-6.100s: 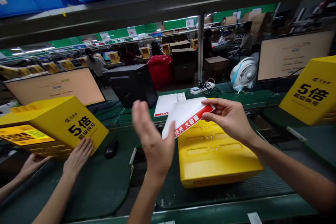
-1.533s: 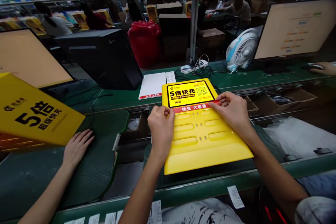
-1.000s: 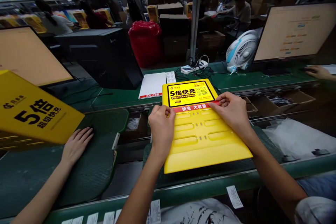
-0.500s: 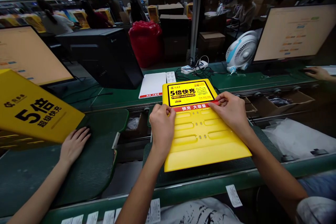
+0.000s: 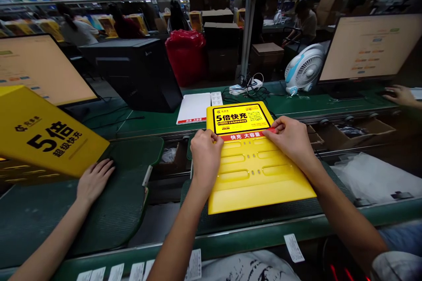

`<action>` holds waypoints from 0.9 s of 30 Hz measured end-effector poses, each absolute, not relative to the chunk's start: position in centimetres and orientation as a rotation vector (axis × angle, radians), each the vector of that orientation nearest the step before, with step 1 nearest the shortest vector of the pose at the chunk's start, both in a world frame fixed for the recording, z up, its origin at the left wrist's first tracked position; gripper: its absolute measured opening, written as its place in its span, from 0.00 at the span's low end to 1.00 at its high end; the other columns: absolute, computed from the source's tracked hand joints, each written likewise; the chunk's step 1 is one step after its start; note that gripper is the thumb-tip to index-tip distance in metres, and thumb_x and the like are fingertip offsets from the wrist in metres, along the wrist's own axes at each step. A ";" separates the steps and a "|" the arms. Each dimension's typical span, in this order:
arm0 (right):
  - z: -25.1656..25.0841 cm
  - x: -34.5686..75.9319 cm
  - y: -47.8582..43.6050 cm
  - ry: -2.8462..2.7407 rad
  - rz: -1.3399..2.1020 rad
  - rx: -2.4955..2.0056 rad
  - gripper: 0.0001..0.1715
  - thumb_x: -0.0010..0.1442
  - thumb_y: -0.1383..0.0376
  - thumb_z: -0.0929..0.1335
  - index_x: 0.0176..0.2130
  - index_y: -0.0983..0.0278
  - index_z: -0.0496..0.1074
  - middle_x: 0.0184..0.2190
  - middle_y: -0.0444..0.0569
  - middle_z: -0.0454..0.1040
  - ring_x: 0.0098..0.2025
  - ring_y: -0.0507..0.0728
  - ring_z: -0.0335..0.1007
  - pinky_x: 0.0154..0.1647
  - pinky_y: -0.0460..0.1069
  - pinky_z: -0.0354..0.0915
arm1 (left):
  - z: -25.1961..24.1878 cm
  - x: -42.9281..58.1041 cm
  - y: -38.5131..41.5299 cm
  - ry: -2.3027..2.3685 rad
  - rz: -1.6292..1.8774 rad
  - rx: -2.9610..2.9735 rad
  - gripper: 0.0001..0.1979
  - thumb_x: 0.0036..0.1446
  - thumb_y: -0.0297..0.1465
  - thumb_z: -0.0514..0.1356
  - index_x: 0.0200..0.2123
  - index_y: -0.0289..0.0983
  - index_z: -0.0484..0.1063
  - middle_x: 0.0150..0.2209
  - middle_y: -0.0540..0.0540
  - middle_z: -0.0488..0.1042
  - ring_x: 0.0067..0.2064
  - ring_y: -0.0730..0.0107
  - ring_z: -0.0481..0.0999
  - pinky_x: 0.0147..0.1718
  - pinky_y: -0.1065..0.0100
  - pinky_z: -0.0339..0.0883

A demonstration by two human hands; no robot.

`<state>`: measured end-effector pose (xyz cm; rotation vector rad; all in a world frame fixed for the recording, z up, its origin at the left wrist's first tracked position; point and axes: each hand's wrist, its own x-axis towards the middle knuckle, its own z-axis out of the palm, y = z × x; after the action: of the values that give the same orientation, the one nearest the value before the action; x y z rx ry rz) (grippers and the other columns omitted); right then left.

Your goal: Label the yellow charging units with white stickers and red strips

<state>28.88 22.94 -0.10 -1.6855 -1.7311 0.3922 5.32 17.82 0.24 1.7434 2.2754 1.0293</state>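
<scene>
The fingers [image 5: 212, 137] of the left hand [image 5: 206, 158] lie flat on the near edge of a printed label [image 5: 239, 119], not clenched. The fingertips [image 5: 274, 126] of the right hand [image 5: 290, 141] press the right end of the label's red strip, likewise grasping nothing. The label lies at the far end of a yellow plastic panel [image 5: 260, 189], which rests on a dark mesh mat [image 5: 263, 222] on the bench [image 5: 313, 104]. Just beyond the panel, to the left, lies a white sheet [image 5: 194, 108] with a red strip. Well left, a co-worker's hand [image 5: 95, 182] rests just below a tilted yellow box [image 5: 49, 134]. A fan [image 5: 305, 69] stands far right.
</scene>
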 end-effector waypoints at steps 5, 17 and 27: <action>-0.2 28.9 23.2 -1.728 0.435 -1.664 0.14 0.48 0.59 0.78 0.30 0.63 0.74 0.26 0.44 0.77 0.29 0.56 0.73 0.31 0.50 0.61 | -0.3 4.6 17.8 2.170 1.117 1.718 0.05 0.55 0.25 0.62 0.27 0.36 0.75 0.30 0.47 0.74 0.31 0.69 0.73 0.34 0.69 0.62; -1.2 28.7 22.3 -1.555 0.467 -1.455 0.09 0.56 0.60 0.71 0.31 0.65 0.77 0.29 0.48 0.79 0.29 0.55 0.73 0.31 0.49 0.67 | -1.1 4.6 17.4 2.061 1.294 1.689 0.08 0.59 0.28 0.62 0.27 0.36 0.74 0.30 0.48 0.72 0.31 0.70 0.72 0.34 0.68 0.64; -1.4 28.5 21.7 -1.417 0.403 -1.379 0.10 0.58 0.59 0.72 0.34 0.65 0.78 0.30 0.49 0.78 0.28 0.54 0.72 0.29 0.49 0.69 | -0.5 5.4 16.6 2.079 1.518 1.724 0.08 0.64 0.28 0.58 0.30 0.37 0.71 0.34 0.47 0.71 0.34 0.67 0.72 0.35 0.67 0.64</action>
<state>28.49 21.74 -1.40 -1.3792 -1.4170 0.4034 5.35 16.56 -0.54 1.7241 2.0788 1.5180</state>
